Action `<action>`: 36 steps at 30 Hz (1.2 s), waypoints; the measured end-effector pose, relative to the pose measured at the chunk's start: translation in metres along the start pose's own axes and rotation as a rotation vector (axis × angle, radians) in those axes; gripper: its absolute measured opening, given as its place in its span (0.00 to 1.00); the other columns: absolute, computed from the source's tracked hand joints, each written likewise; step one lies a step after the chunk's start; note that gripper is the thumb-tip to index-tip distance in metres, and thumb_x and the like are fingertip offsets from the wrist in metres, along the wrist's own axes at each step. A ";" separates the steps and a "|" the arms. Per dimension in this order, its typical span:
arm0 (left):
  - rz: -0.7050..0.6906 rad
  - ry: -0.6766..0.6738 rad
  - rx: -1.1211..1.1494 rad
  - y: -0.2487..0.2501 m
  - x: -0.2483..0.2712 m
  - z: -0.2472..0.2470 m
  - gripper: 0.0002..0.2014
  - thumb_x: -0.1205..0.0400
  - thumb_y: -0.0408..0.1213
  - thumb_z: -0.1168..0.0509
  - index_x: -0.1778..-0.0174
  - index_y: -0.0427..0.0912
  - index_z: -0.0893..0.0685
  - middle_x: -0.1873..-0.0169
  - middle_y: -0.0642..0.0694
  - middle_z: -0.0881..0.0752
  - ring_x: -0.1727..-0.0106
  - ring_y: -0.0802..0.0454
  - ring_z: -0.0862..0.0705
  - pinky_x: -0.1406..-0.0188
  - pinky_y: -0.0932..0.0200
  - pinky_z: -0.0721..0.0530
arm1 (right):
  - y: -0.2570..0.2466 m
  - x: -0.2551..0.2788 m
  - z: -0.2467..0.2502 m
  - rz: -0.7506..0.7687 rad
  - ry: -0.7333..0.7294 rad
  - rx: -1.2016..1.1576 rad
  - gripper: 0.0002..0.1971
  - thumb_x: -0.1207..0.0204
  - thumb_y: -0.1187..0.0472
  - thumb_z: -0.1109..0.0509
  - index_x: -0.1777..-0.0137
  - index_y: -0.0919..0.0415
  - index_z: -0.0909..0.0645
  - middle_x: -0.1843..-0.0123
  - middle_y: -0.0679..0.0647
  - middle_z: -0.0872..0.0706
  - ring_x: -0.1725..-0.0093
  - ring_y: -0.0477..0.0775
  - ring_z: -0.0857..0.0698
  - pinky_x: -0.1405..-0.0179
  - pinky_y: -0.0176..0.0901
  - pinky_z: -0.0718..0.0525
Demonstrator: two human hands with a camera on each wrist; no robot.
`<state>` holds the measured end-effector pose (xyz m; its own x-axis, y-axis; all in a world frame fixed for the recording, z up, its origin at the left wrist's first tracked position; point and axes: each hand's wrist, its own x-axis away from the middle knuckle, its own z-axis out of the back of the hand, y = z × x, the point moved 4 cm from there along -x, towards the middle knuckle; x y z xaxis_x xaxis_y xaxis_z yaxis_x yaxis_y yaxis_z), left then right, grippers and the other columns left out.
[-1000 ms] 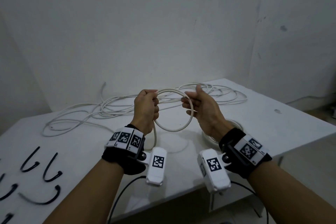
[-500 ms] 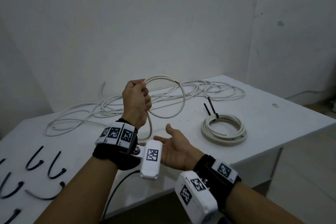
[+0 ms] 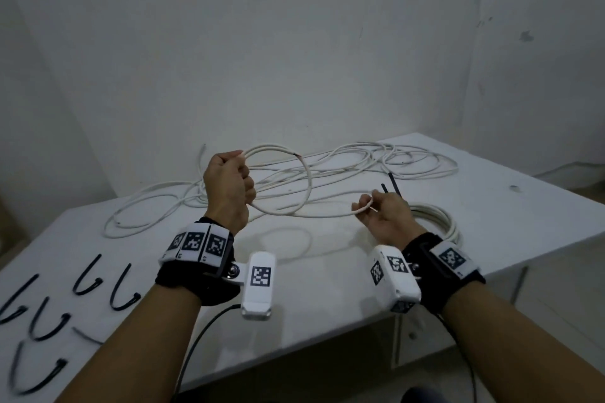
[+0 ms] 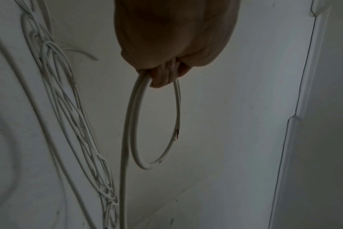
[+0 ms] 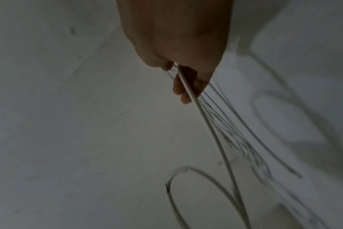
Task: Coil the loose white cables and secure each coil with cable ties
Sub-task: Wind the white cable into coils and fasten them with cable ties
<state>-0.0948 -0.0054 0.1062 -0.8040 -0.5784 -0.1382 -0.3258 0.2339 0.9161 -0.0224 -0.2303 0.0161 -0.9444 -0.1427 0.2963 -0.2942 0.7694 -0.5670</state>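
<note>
On the table (image 3: pixel 540 206): you had one tied coil (image 3: pixel 440 222) and loose white cable (image 3: pixel 360 163) spread along the far edge.
Left hand (image 3: pixel 227 188): you closed your fist round one raised loop (image 3: pixel 288 180); its cut end showed near the top.
Right hand (image 3: pixel 384 216): you pinched the one strand running from that loop, just beside the tied coil.
Cable ties (image 3: pixel 98 285): you had about six black ones lying loose at the near left; two ends stuck up from the tied coil.

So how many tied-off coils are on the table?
1: the tied coil lies near the table's right edge, partly hidden behind the right hand. No others show.
</note>
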 end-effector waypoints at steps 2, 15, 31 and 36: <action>0.019 -0.046 -0.041 -0.008 0.002 -0.006 0.11 0.15 0.26 0.44 0.59 0.44 0.25 0.82 0.53 0.33 0.85 0.60 0.41 0.85 0.71 0.45 | -0.014 0.009 -0.004 0.156 -0.090 0.311 0.08 0.16 0.69 0.44 0.57 0.64 0.28 0.69 0.58 0.26 0.79 0.49 0.25 0.77 0.40 0.17; 0.038 -0.365 -0.240 -0.026 0.031 -0.054 0.10 0.15 0.26 0.44 0.59 0.44 0.24 0.83 0.55 0.33 0.83 0.60 0.41 0.86 0.70 0.44 | -0.062 0.050 -0.045 0.586 -0.427 1.009 0.10 0.20 0.72 0.36 0.51 0.58 0.17 0.62 0.55 0.15 0.67 0.48 0.19 0.75 0.39 0.17; -0.028 -0.493 -0.376 -0.031 0.049 -0.074 0.09 0.15 0.28 0.44 0.57 0.43 0.24 0.83 0.57 0.31 0.84 0.61 0.39 0.86 0.69 0.42 | -0.055 0.050 -0.050 0.730 -0.389 1.191 0.04 0.24 0.66 0.30 0.55 0.59 0.14 0.62 0.51 0.12 0.61 0.46 0.14 0.56 0.44 0.15; -0.088 -0.515 -0.452 -0.032 0.054 -0.078 0.04 0.14 0.30 0.43 0.54 0.41 0.26 0.78 0.52 0.29 0.83 0.61 0.36 0.86 0.67 0.39 | -0.050 0.059 -0.055 0.648 -0.464 1.167 0.06 0.19 0.69 0.37 0.50 0.64 0.18 0.57 0.57 0.12 0.68 0.56 0.10 0.73 0.49 0.14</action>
<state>-0.0891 -0.1047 0.0990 -0.9545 -0.1088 -0.2777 -0.2509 -0.2106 0.9448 -0.0554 -0.2428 0.1043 -0.8520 -0.3324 -0.4044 0.4690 -0.1413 -0.8719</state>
